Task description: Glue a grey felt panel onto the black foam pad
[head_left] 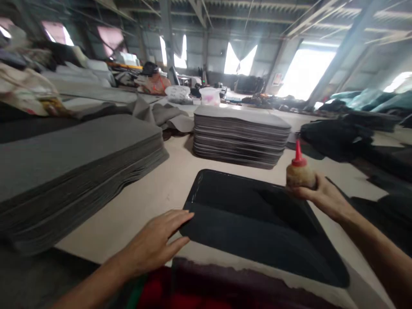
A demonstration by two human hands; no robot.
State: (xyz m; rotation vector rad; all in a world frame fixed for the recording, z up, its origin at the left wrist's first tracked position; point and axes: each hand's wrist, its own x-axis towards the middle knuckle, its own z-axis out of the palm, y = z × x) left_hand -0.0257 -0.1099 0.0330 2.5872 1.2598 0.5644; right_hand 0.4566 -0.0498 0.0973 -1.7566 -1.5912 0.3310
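Bottle (301, 176) with red nozzle (298, 152), right of frame, grasped in right hand (322, 198), left hand (157, 241) unclenched at black mat's (247, 221) left edge, mat lower centre, grey stack (241, 139) beyond, pale table (154, 186).

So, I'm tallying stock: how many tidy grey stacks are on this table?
2: a long stack on the left, a second stack behind the black sheet. More may be hidden farther back.
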